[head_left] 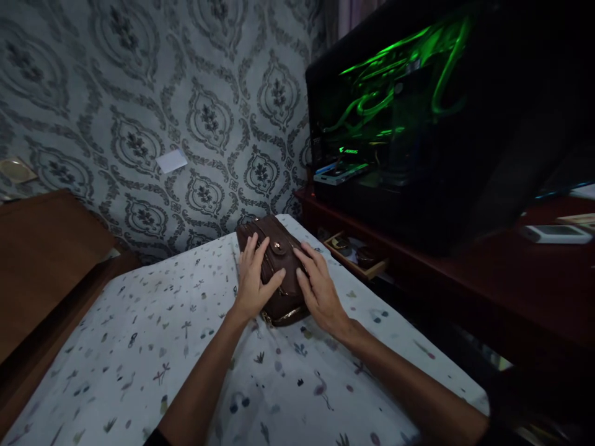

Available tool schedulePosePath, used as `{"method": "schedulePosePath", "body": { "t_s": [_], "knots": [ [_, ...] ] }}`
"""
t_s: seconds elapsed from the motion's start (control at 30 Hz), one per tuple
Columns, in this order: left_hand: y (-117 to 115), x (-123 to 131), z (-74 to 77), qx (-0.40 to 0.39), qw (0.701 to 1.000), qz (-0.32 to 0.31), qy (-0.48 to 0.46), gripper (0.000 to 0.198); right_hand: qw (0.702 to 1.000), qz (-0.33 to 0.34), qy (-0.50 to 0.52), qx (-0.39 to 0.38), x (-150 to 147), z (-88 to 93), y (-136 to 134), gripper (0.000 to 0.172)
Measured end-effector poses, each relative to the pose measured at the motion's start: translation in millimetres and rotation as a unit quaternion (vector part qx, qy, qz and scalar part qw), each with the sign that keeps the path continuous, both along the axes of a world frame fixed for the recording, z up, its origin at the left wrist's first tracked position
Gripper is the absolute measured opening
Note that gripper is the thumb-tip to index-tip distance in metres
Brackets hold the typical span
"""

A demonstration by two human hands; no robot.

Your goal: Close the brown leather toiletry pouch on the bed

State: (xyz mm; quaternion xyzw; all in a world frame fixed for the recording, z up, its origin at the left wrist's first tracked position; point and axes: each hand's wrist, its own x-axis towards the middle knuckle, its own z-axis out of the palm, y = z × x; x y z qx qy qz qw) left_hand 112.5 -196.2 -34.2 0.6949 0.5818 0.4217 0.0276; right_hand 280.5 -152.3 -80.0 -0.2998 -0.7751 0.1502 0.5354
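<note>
A brown leather bag (277, 248) with a snap flap and a gold zip lies on a bed covered by a white patterned sheet (139, 347). My left hand (255, 279) rests flat on the bag's left side, fingers stretched out and thumb across the front. On the bag's right side lies my right hand (320, 286), its fingers spread over the leather. Both palms press on the bag without gripping it. The bag's near edge shows between my wrists.
Dark red wooden furniture (465, 279) stands right of the bed, bearing a black computer case (400, 124) lit green inside. A small open tray (356, 251) with round items sits below it. A wooden headboard (41, 260) is at left, patterned wallpaper behind.
</note>
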Motion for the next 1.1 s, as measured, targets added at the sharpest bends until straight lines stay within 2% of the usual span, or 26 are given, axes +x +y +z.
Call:
{"method": "schedulePosePath", "body": {
  "t_s": [0.1, 0.23, 0.4, 0.53, 0.63, 0.73, 0.83, 0.97, 1.1],
  "knots": [
    [3, 1, -1.6, 0.009, 1.000, 0.003, 0.001, 0.063, 0.997, -0.045, -0.054, 0.043, -6, -1.6, -2, 0.050],
    [3, -2, -2.4, 0.002, 0.999, -0.008, -0.039, 0.054, 0.979, -0.116, -0.132, 0.104, -16, 0.0, -4, 0.075],
    [1, -4, -1.7, 0.022, 0.997, -0.013, -0.076, 0.054, 0.970, -0.140, -0.156, 0.121, -22, 5.2, -1, 0.092],
    [16, -24, 2.9, 0.047, 0.993, -0.005, -0.111, 0.054, 0.973, -0.135, -0.146, 0.118, -22, 9.1, 1, 0.089],
    [47, -52, 4.6, 0.075, 0.984, 0.066, -0.147, 0.058, 0.971, -0.134, -0.155, 0.126, -21, 13.3, 1, 0.085],
    [84, -74, 0.5, 0.031, 0.975, 0.125, -0.182, 0.063, 0.967, -0.138, -0.170, 0.129, -23, 19.3, 1, 0.085],
    [109, -80, -7.8, -0.026, 0.981, 0.101, -0.166, 0.063, 0.964, -0.148, -0.182, 0.124, -26, 24.9, 0, 0.087],
    [116, -81, -14.4, -0.026, 0.988, 0.068, -0.140, 0.060, 0.963, -0.144, -0.191, 0.121, -29, 27.7, 0, 0.078],
    [115, -84, -12.1, -0.005, 0.984, 0.070, -0.163, 0.057, 0.966, -0.139, -0.175, 0.128, -28, 26.7, -2, 0.071]
  ]
}}
